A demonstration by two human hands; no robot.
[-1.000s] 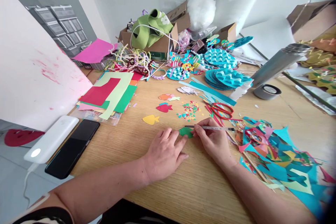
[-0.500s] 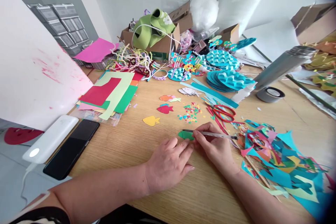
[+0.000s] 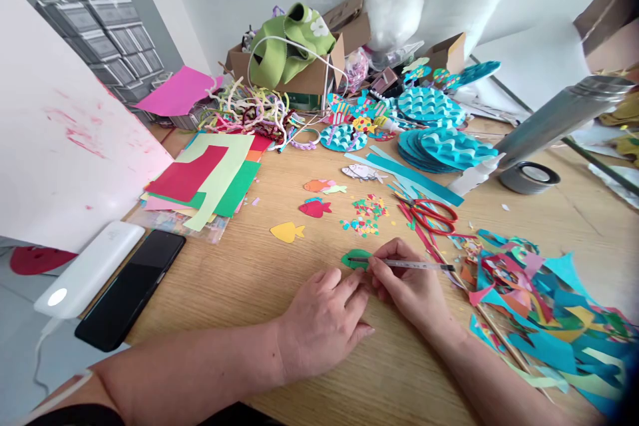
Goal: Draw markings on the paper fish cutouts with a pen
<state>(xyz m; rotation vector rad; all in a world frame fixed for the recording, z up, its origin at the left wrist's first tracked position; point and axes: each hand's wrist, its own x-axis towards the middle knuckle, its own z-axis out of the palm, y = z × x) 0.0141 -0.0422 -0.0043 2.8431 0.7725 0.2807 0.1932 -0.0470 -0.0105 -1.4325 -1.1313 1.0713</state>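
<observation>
Green paper fish (image 3: 356, 254) touches outstretched left fingers (image 3: 350, 284), while the right fingers (image 3: 383, 275) grip a pen (image 3: 419, 265) over it.

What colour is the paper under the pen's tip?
The paper is green, best seen in the head view.

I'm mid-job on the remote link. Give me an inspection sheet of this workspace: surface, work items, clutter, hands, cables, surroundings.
Surface: wooden table, bare around the left forearm.
Work items: green paper piece under a pen; yellow paper fish and red paper fish lie beyond.
Clutter: paper scraps heaped at right; red-handled scissors near loose strips.
Hands: left hand flat, fingertips at the green piece's near edge; right hand grips the pen.
Cables: white cable hangs from the white device at the left edge.
Surroundings: metal flask, its top uncovered; cardboard box bearing green fabric.
</observation>
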